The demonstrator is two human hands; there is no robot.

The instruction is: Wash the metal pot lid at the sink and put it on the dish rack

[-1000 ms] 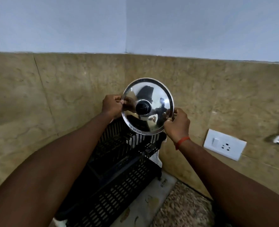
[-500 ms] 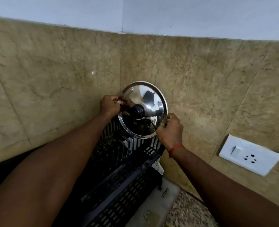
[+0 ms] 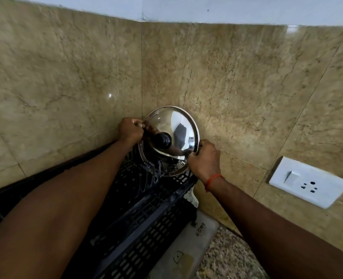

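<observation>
Two forearms hide much of the dish rack (image 3: 146, 208); left hand (image 3: 130, 130) and right hand (image 3: 204, 160) fingers pinch the mirror-bright pot lid (image 3: 176, 125) by its rim.

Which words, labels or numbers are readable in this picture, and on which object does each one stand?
"HOME": printed on the pale mat under the black dish rack.
Smaller line beside "HOME": too blurred to read.
No readable text on the pot lid or the wall socket plate.
</observation>
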